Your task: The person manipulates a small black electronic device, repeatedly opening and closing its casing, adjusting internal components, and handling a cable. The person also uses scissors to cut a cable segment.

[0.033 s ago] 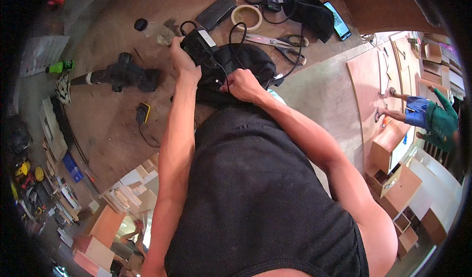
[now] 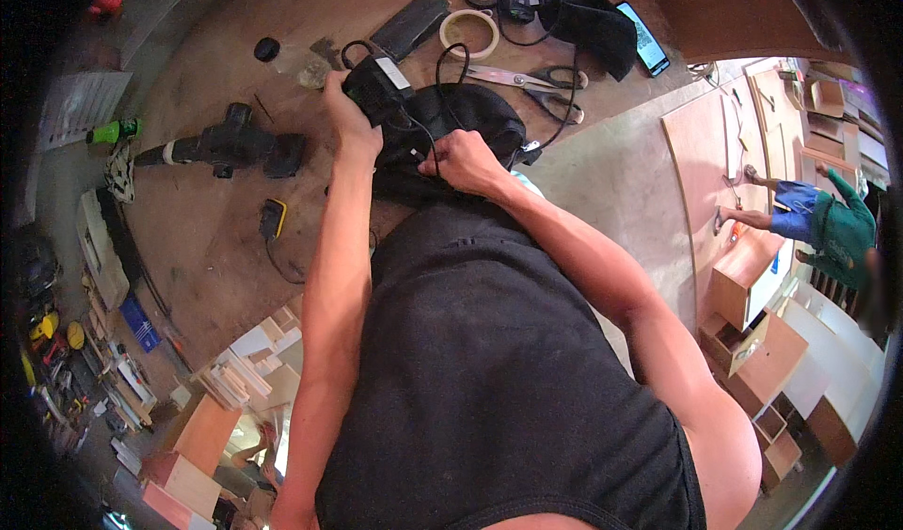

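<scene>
My left hand [image 2: 356, 121] is wrapped round a black box-shaped device [image 2: 372, 95] with a white label, and a cable loops from its top. In my right hand [image 2: 463, 161] the fingers are pinched on a thin black cable [image 2: 434, 150], close to a small light-coloured plug end [image 2: 416, 153]. Beneath both hands lies a bunched black cloth item [image 2: 494, 121], which looks like a cap or a bag. Another cable arcs over it toward the right. My own fingers partly hide the grip on the cable.
Beyond my hands lie scissors [image 2: 527, 79], a tape roll [image 2: 491, 33], a dark flat block [image 2: 411, 28], a black cap [image 2: 593, 30] and a lit phone [image 2: 643, 39]. A black power tool [image 2: 230, 142] and a yellow-black gadget [image 2: 273, 218] lie left. A co-worker [image 2: 828, 212] stands far right.
</scene>
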Demonstrator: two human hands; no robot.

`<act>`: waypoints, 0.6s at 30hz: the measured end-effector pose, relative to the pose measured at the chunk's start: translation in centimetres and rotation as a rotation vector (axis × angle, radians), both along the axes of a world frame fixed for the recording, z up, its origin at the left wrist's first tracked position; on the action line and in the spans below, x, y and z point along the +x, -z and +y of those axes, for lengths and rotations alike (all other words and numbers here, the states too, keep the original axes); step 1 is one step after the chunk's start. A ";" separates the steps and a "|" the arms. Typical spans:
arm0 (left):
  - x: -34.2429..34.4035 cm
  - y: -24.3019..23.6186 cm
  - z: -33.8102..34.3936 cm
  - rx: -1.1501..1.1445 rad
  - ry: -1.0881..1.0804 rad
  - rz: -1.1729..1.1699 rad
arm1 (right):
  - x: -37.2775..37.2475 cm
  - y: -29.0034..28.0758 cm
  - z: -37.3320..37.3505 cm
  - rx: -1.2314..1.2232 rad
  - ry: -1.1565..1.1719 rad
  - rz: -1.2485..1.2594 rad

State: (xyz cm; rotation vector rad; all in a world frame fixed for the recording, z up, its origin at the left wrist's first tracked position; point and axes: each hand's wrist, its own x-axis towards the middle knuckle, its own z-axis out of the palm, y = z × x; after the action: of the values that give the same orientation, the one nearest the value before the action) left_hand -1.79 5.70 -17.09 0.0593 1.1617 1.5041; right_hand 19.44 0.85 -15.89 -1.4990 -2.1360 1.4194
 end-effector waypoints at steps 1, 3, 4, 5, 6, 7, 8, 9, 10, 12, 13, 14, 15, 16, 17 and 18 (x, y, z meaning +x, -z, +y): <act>0.2 -0.6 0.4 0.000 0.002 0.004 | 0.4 -0.1 0.1 -0.037 0.015 0.041; 0.0 -1.2 0.6 -0.013 0.021 -0.035 | 0.0 -0.7 0.1 -0.009 0.025 0.027; 0.0 -1.5 0.6 -0.020 0.030 -0.055 | -0.3 -0.8 0.2 0.010 0.026 0.019; -0.2 -1.5 0.7 -0.018 0.048 -0.064 | -0.4 -0.7 0.3 0.031 0.028 0.008; -0.3 -1.5 0.8 -0.017 0.066 -0.073 | -0.5 -0.6 0.4 0.052 0.023 0.015; -0.4 -1.4 0.9 -0.015 0.083 -0.082 | -0.7 -0.6 0.7 0.074 0.018 0.021; 0.0 -2.3 0.9 -0.068 0.061 -0.083 | -0.7 -0.4 0.9 0.098 0.011 0.026; 0.1 -2.1 1.0 -0.080 0.067 -0.063 | -0.8 -0.2 0.9 0.085 0.012 0.029; 0.2 -2.0 1.1 -0.092 0.072 -0.043 | -0.8 0.0 0.9 0.071 0.014 0.033; -0.4 -1.4 1.3 -0.093 0.076 -0.007 | -1.1 -0.2 1.0 0.050 0.012 0.031; -0.6 -1.0 1.5 -0.084 0.080 0.005 | -1.2 -0.3 1.0 0.041 0.016 0.021; -0.6 -0.7 1.6 -0.075 0.086 0.015 | -1.2 -0.4 1.1 0.032 0.020 0.009; -0.8 -0.4 1.6 -0.077 0.093 0.007 | -1.2 -0.5 1.2 0.007 0.027 0.006; -1.0 -0.1 1.7 -0.079 0.099 0.000 | -1.2 -0.6 1.1 -0.018 0.032 0.003; -1.0 0.0 1.7 -0.081 0.105 -0.007 | -1.2 -0.6 1.2 -0.044 0.038 0.000; -1.1 0.1 1.7 -0.077 0.112 -0.019 | -1.2 -0.7 1.3 -0.049 0.036 0.001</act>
State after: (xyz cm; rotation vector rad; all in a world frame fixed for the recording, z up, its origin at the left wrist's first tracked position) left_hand -2.90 7.40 -17.16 0.0562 1.1814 1.3577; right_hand 18.25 2.12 -15.20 -1.5454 -2.0771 1.4697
